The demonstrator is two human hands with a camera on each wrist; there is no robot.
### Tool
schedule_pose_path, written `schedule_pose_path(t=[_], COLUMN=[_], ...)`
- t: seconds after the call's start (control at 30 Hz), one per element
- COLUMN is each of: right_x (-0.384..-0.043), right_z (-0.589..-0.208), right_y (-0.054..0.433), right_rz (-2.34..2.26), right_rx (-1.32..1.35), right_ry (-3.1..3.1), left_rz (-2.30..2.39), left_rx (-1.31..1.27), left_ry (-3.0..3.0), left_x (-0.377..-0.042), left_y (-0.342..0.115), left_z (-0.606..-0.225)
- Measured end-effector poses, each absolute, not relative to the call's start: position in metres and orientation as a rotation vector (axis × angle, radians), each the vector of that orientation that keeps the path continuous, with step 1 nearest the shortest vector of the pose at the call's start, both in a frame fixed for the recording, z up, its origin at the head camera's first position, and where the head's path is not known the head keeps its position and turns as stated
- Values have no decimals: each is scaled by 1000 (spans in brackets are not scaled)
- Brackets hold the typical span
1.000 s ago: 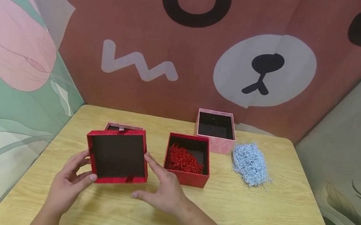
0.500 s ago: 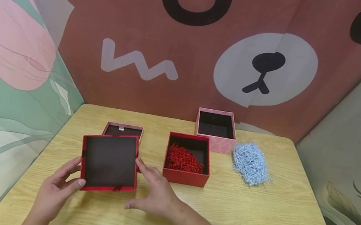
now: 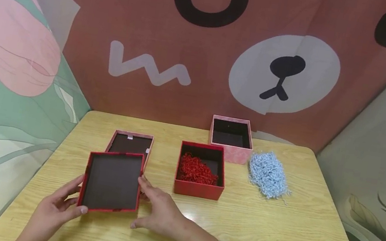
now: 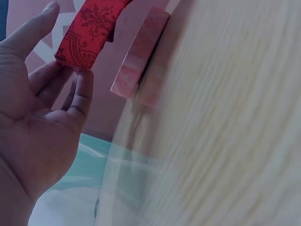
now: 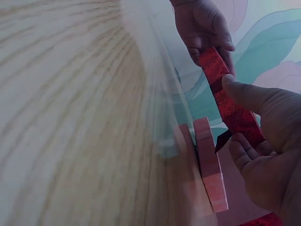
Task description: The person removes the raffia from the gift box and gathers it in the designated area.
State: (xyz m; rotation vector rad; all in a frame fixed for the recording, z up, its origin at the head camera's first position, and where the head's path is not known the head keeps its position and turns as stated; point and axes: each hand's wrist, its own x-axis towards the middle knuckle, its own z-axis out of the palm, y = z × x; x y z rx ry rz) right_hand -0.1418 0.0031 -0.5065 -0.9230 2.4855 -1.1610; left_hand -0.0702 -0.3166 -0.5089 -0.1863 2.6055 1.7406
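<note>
A shallow red box lid [image 3: 113, 181] with a dark inside hangs tilted above the table, its hollow side facing me. My left hand [image 3: 53, 210] grips its lower left corner, thumb on the front rim, fingers behind. At the right edge, my right hand [image 3: 163, 212] holds the lid with its fingers; the thumb stands apart below in the head view. The right wrist view shows those fingers [image 5: 242, 150] bent against the patterned side, with a dark ribbon end [image 5: 223, 141] hanging there. Behind the lid lies a pink box lid [image 3: 130, 142], hollow side up, partly covered.
An uncovered red box [image 3: 197, 189] holding red shredded paper [image 3: 197, 170] stands mid-table. Behind it is an uncovered pink box [image 3: 230, 154]. Light-blue shredded paper [image 3: 268, 174] lies in a heap to its right. A bear-print cloth [image 3: 200, 75] hangs along the table's back.
Both hands have brought the red lid toward me and slightly left, lowering it in view and turning its hollow more upward. More of the pink lid shows behind it.
</note>
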Motion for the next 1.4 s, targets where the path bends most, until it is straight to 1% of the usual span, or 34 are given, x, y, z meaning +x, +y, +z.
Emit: schedule_pose_path(t=[0.3,0.43,0.53,0.87,1.4], right_x=[-137,-134,-132,-128,-130], right_z=[-516,-519,-520,-517,-520], right_y=[-8,-13,-17,-22,-30], right_rz=[-1167,-1193,-1172,-969,-790], right_rx=[-1038,-1039,-992,-933,-943], right_ry=[2537,2556,2548,2590,2636], left_rz=[1564,1525,1493,1348,1343], left_rx=[-169,-149,-155,-327,-152], left_ry=[2584,2598,2603,2479,2526], left_x=[-66,-67,-68,-72,-78], left_y=[-326,-328,-329,-332,-344], left_z=[-512,-514,-517,-521,-525])
